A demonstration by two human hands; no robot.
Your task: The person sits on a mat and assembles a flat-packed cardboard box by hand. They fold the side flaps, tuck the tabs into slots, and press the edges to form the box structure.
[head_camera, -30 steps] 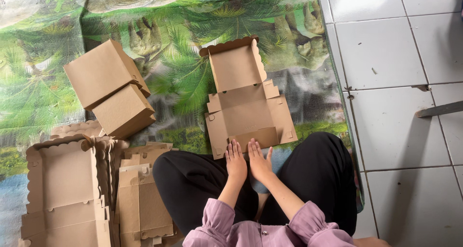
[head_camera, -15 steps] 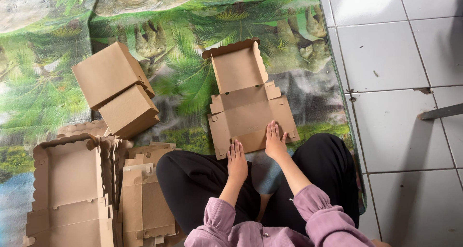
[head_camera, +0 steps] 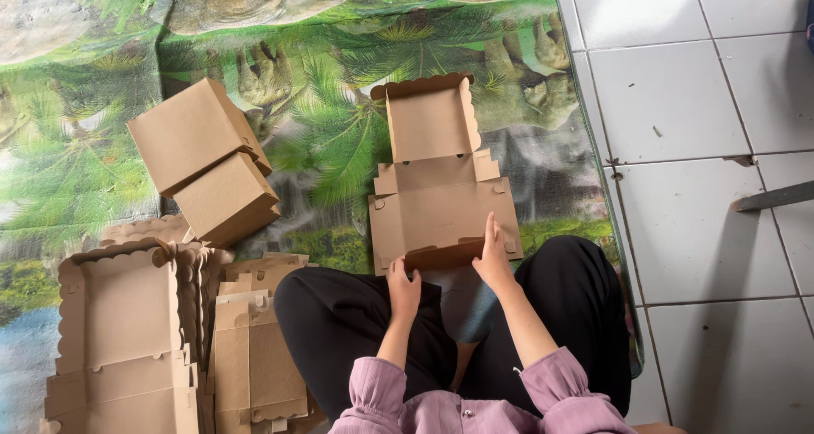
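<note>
Hands split since 1 s ago: right hand (head_camera: 494, 260) moved up onto the unfolded cardboard box (head_camera: 441, 205), fingers over its near flap. Left hand (head_camera: 404, 288) shifted to the flap's left end, flap now lifting.

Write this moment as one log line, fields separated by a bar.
left hand: on near flap | right hand: pressing unfolded cardboard box | folded boxes: on mat | flat blanks: stacked beside the knee
</note>
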